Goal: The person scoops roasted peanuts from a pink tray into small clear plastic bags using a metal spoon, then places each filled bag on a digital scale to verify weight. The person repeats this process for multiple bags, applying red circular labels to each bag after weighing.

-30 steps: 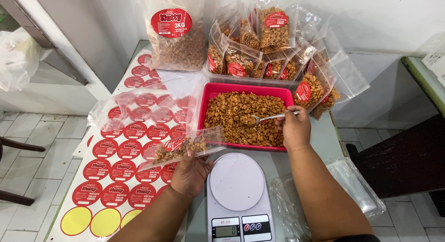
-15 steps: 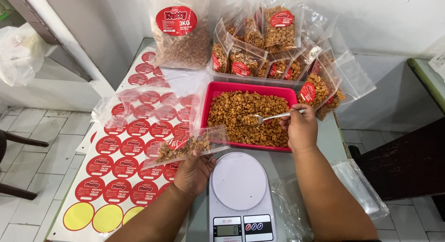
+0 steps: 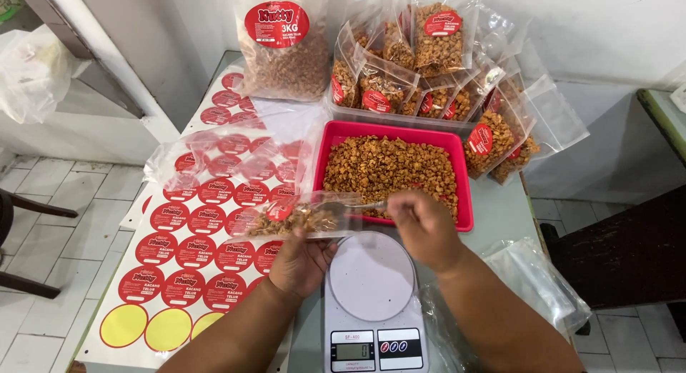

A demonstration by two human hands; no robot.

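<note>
My left hand (image 3: 304,259) holds a small clear bag (image 3: 304,216) partly filled with brown coated nuts, lying sideways with its mouth toward the right. My right hand (image 3: 423,226) grips a metal spoon (image 3: 364,207) whose bowl sits in the bag's mouth. Behind both hands stands a red tray (image 3: 464,201) full of the same nuts. A white kitchen scale (image 3: 371,301) with a round platform sits just below my hands, nothing on it.
Sheets of round red stickers (image 3: 196,251) cover the table's left, with empty clear bags (image 3: 214,158) on them. A large filled bag (image 3: 284,44) and several small filled bags (image 3: 429,58) stand at the back. More clear bags (image 3: 532,280) lie at right.
My right hand has brought the spoon from over the red tray leftward and toward me, to the mouth of the bag. The left hand and bag stayed roughly in place.
</note>
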